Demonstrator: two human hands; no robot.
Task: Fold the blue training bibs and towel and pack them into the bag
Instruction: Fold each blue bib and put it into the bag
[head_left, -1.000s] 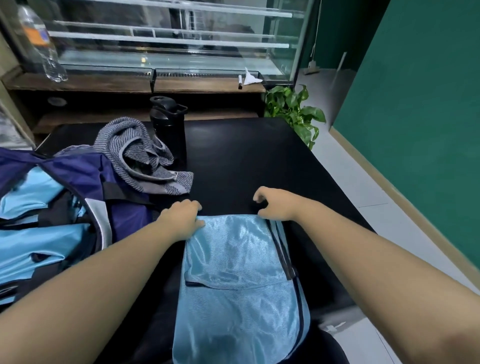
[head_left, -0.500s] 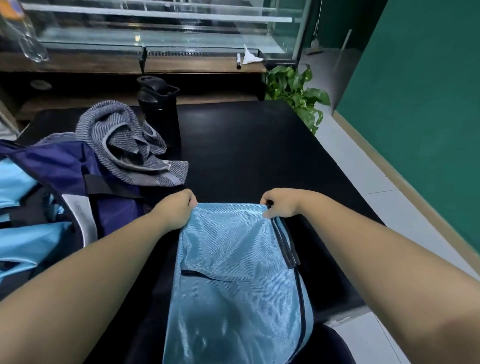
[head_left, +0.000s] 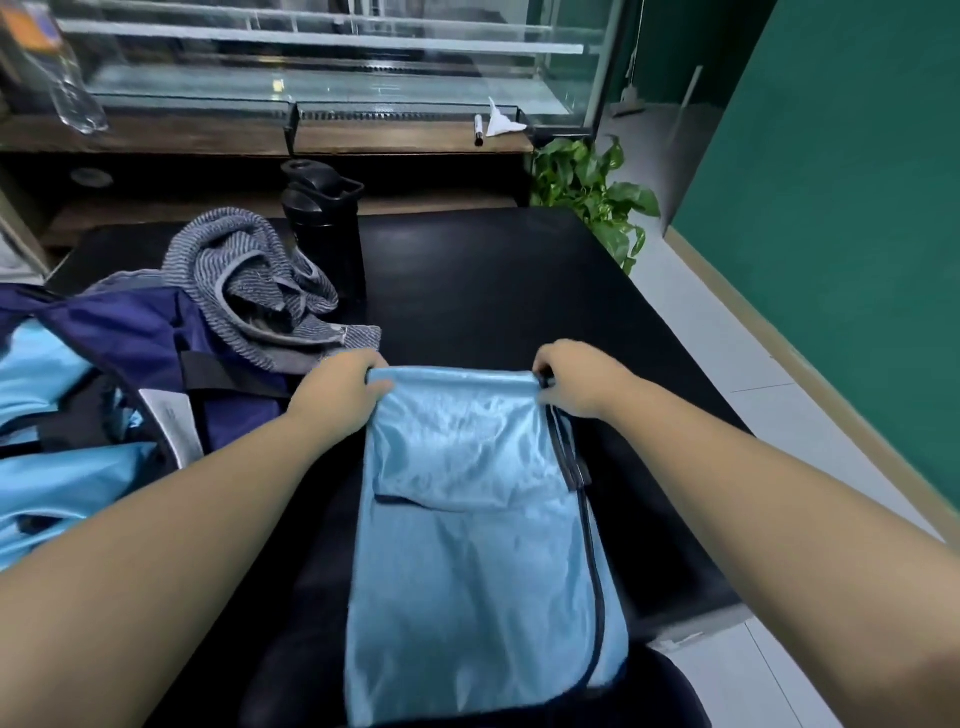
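Observation:
A light blue training bib (head_left: 483, 551) with dark trim lies lengthwise on the black table (head_left: 493, 291), its near end hanging over the front edge. My left hand (head_left: 343, 389) grips its far left corner and my right hand (head_left: 576, 379) grips its far right corner, lifting that far edge off the table. A grey striped towel (head_left: 260, 296) lies crumpled at the back left. A navy bag (head_left: 135, 338) sits open at the left with more light blue fabric (head_left: 57, 483) in it.
A black shaker bottle (head_left: 324, 228) stands right behind the towel. Beyond the table are a wooden shelf with a marker (head_left: 479, 136) and a glass case. A potted plant (head_left: 592, 187) is at the far right corner; tiled floor and a green wall on the right.
Both hands have closed on the bib's far corners and raised that edge off the table, drawing it slightly toward me. The view has tilted down a little.

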